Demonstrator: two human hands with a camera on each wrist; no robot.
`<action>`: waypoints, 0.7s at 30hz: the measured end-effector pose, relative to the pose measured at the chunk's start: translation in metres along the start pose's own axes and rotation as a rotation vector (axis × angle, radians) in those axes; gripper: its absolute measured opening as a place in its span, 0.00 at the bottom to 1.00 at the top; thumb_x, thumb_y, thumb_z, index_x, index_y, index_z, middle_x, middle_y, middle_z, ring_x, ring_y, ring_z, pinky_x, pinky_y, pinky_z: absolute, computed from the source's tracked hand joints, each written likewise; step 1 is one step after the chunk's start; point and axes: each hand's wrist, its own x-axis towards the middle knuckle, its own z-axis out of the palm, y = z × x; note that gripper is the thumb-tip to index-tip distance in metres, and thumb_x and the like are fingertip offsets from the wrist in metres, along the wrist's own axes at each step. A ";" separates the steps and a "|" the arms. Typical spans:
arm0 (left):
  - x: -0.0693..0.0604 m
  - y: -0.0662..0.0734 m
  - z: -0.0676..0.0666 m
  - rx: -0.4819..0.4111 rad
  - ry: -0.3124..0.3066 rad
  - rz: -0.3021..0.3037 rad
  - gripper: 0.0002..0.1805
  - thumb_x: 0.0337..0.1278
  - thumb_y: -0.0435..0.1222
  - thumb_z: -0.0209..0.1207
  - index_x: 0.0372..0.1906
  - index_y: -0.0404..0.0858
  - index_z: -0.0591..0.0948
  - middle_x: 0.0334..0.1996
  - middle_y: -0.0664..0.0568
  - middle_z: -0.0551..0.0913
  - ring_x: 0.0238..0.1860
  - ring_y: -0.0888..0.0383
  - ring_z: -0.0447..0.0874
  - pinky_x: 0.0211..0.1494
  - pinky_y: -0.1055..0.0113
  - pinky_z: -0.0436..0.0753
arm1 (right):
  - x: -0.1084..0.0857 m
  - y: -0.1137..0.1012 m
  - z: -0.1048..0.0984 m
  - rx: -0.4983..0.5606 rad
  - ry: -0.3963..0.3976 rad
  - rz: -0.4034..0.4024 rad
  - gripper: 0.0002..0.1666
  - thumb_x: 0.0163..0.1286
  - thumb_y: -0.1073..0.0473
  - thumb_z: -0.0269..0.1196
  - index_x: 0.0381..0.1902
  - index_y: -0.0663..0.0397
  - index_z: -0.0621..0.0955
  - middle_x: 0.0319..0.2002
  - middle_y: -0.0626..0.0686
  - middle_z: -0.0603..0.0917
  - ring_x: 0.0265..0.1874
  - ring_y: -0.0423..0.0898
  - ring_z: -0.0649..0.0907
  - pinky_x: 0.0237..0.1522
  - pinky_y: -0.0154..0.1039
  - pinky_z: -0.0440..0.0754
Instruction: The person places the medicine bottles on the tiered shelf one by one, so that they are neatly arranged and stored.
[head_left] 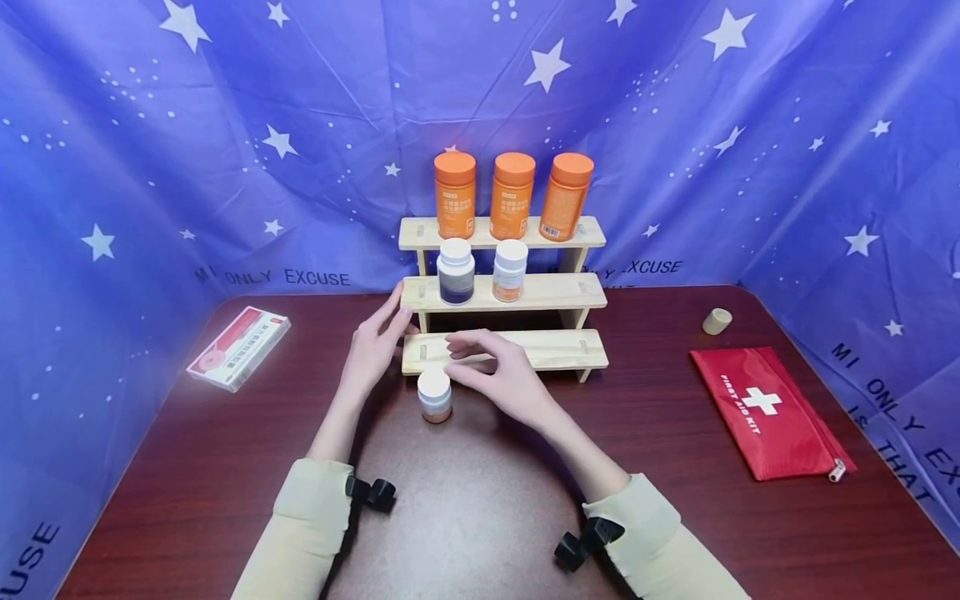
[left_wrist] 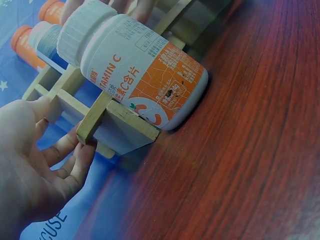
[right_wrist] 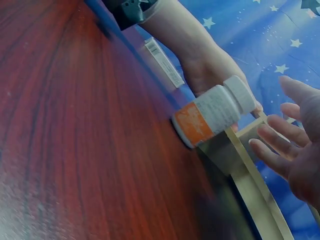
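Observation:
A small white bottle with a white cap and an orange label [head_left: 435, 397], marked Vitamin C, stands upright on the table before the lowest step of a wooden three-step rack [head_left: 555, 346]. My left hand [head_left: 369, 354] touches the rack's left end, with its fingertips at the board edges. Slightly right of the bottle, over the lowest step, my right hand [head_left: 510, 379] has spread, gently bent fingers and holds nothing. On the middle step stand a white bottle with a dark blue label [head_left: 456, 273] and another white and orange one [head_left: 510, 273].
Orange jars [head_left: 454, 200] stand in a row on the top step. To the left lies a flat red and white medicine box [head_left: 238, 348]. At the right are a red first aid pouch [head_left: 768, 412] and a small beige cylinder [head_left: 717, 322]. A blue starry cloth [head_left: 337, 125] hangs behind.

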 end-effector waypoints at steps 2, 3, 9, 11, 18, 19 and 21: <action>0.000 0.000 0.000 0.004 -0.002 0.002 0.28 0.75 0.61 0.50 0.76 0.74 0.62 0.42 0.39 0.90 0.41 0.52 0.90 0.40 0.51 0.90 | 0.000 0.001 0.003 -0.006 -0.032 -0.002 0.24 0.68 0.61 0.71 0.61 0.56 0.82 0.54 0.59 0.86 0.53 0.52 0.89 0.56 0.45 0.88; 0.000 0.001 -0.001 0.003 -0.001 -0.002 0.28 0.75 0.61 0.50 0.75 0.75 0.62 0.42 0.39 0.90 0.39 0.53 0.90 0.39 0.51 0.89 | -0.001 0.001 0.004 -0.012 -0.047 -0.005 0.25 0.67 0.61 0.72 0.62 0.57 0.82 0.55 0.59 0.86 0.53 0.52 0.88 0.57 0.45 0.88; -0.001 0.002 -0.001 0.002 -0.003 -0.016 0.28 0.74 0.63 0.50 0.74 0.78 0.62 0.43 0.40 0.90 0.36 0.54 0.90 0.40 0.49 0.89 | -0.002 0.003 0.012 -0.070 -0.121 -0.017 0.28 0.66 0.60 0.73 0.62 0.60 0.81 0.57 0.58 0.85 0.55 0.51 0.86 0.56 0.48 0.88; -0.001 0.002 0.000 -0.003 -0.005 -0.013 0.28 0.73 0.63 0.50 0.74 0.78 0.62 0.43 0.40 0.90 0.38 0.53 0.91 0.42 0.48 0.89 | -0.003 0.003 0.014 -0.100 -0.142 -0.016 0.29 0.65 0.59 0.74 0.64 0.58 0.81 0.58 0.55 0.85 0.55 0.49 0.86 0.56 0.47 0.88; -0.002 0.002 0.000 -0.004 -0.006 -0.002 0.28 0.74 0.63 0.50 0.75 0.76 0.61 0.43 0.40 0.90 0.42 0.50 0.91 0.42 0.51 0.90 | -0.006 0.005 0.022 -0.263 -0.173 -0.040 0.33 0.63 0.53 0.76 0.66 0.50 0.81 0.60 0.49 0.84 0.61 0.43 0.82 0.63 0.39 0.83; -0.002 0.002 0.000 -0.003 -0.006 -0.003 0.29 0.74 0.63 0.50 0.75 0.76 0.61 0.43 0.40 0.90 0.41 0.50 0.91 0.40 0.51 0.90 | -0.006 0.005 0.023 -0.283 -0.172 -0.044 0.34 0.63 0.53 0.76 0.66 0.49 0.80 0.60 0.49 0.84 0.62 0.43 0.81 0.64 0.40 0.82; -0.002 0.002 -0.001 -0.005 -0.005 -0.003 0.28 0.74 0.62 0.50 0.75 0.76 0.62 0.43 0.40 0.90 0.42 0.50 0.91 0.40 0.51 0.90 | -0.007 0.005 0.024 -0.314 -0.170 -0.053 0.34 0.63 0.52 0.76 0.66 0.49 0.80 0.61 0.49 0.85 0.63 0.43 0.81 0.67 0.42 0.79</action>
